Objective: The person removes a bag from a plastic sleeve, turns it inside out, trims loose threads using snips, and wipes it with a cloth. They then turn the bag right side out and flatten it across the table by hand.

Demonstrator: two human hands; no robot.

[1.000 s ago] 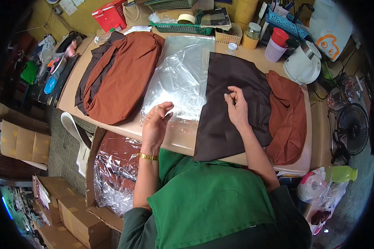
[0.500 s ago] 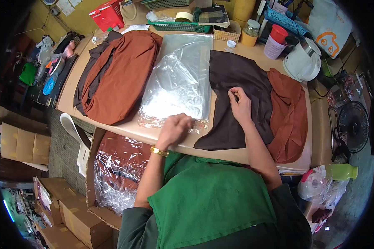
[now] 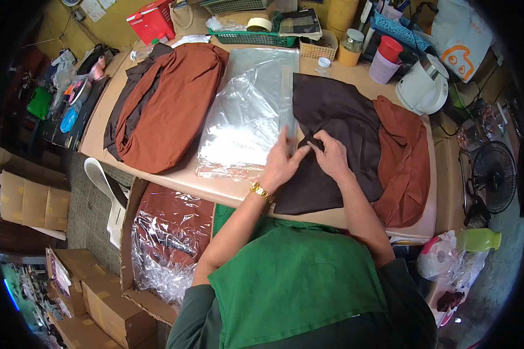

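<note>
A dark brown cloth [image 3: 332,107] lies spread on the table, one edge gathered up in a small fold. My right hand [image 3: 332,156] pinches that fold between thumb and fingers. Close on its left is my left hand [image 3: 282,161], a gold watch on the wrist; its thumb reaches to the fold while the other fingers extend, slightly blurred, over the edge of the clear plastic bags [image 3: 244,110]. These bags form a flat, shiny stack left of the cloth. Rust-brown cloth [image 3: 404,163] lies bunched to the right, partly against the dark one.
Rust and dark brown garments [image 3: 169,110] are piled at the table's left. Along the back stand a green basket [image 3: 250,38], a jar [image 3: 350,46], a lilac cup [image 3: 384,67] and a white kettle [image 3: 425,87]. Below the table edge, an open carton [image 3: 133,232] holds plastic-wrapped brown goods.
My left hand has moved right and up from the bags' lower edge to beside my right hand. My right hand has shifted slightly down, and the cloth's left edge is now gathered up.
</note>
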